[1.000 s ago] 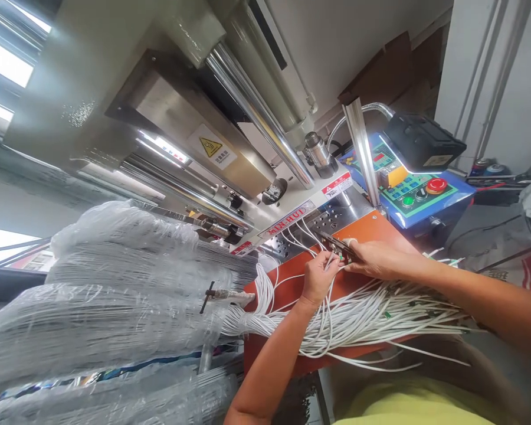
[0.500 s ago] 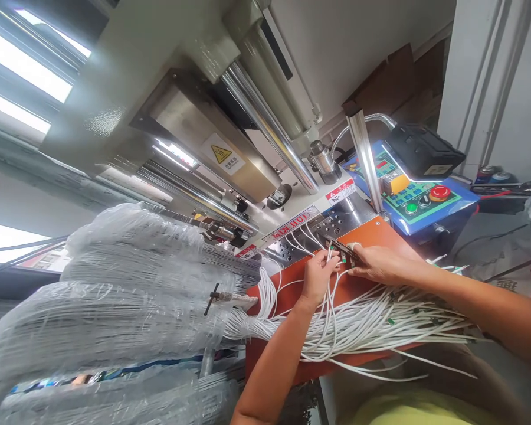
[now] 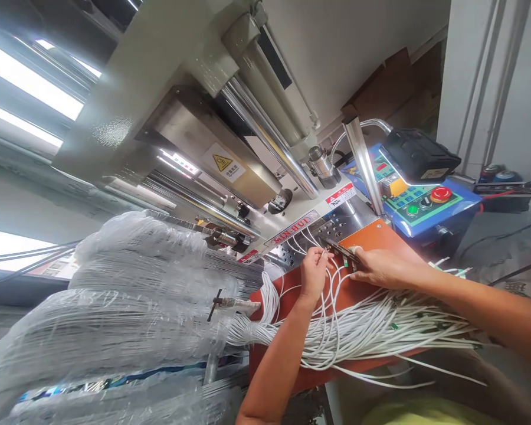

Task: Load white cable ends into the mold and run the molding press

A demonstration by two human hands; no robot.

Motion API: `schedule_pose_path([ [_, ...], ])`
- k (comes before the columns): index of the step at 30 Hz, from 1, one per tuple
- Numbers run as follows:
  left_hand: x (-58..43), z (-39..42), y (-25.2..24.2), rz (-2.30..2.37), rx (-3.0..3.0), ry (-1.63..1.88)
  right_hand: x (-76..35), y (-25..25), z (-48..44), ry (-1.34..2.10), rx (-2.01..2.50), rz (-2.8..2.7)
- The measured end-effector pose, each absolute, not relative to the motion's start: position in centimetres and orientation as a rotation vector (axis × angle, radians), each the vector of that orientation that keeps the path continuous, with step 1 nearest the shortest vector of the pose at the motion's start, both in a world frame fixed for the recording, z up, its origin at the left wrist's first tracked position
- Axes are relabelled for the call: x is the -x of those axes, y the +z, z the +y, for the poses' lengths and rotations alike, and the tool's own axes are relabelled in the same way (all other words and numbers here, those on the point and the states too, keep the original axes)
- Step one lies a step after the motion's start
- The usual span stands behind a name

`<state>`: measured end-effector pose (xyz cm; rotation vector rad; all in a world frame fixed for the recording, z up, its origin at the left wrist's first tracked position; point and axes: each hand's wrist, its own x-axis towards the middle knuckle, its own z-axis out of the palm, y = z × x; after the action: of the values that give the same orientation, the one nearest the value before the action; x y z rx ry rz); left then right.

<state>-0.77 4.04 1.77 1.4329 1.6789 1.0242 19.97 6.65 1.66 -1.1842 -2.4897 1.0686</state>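
My left hand [image 3: 313, 274] is closed in a pinch on the end of a white cable at the front of the moulding machine. My right hand [image 3: 378, 267] grips a dark, narrow metal fixture [image 3: 338, 249] whose tip lies at the machine's lower plate [image 3: 334, 227]. A small green piece [image 3: 346, 262] shows just under the fixture. Several white cables [image 3: 307, 235] run into the machine's mould area. Below my hands, a thick bundle of white cables [image 3: 363, 333] lies across the orange table [image 3: 371, 236]. My fingertips partly hide the cable end.
Overhead stands the press with its steel columns [image 3: 274, 139]. To the right is a blue control box [image 3: 458, 206] with a red button [image 3: 441, 193] and a black lamp [image 3: 420, 154]. Plastic-wrapped cable bundles [image 3: 128, 313] and a clamp [image 3: 221, 302] are at left.
My left hand has shifted slightly left and down, with its fingertips lower along the fixture. My right hand keeps its grip on the fixture. The camera view has moved slightly.
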Motion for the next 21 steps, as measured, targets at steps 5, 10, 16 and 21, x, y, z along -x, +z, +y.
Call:
schedule_pose_path([
  [5, 0.9, 4.0, 1.2, 1.618, -1.557, 1.031, -19.9, 1.6, 6.7, 1.062, 1.194, -2.498],
  [10, 0.8, 3.4, 0.9, 1.635, -1.685, 0.990, -19.9, 1.4, 6.7, 1.081, 1.195, -2.480],
  [16, 0.8, 3.1, -0.1, 1.588, -1.632, 1.026, -19.9, 1.7, 6.7, 1.082, 1.214, -2.497],
  [21, 0.9, 3.2, -0.5, 1.566, -1.613, 1.044, -20.0, 1.9, 6.7, 1.081, 1.219, -2.491],
])
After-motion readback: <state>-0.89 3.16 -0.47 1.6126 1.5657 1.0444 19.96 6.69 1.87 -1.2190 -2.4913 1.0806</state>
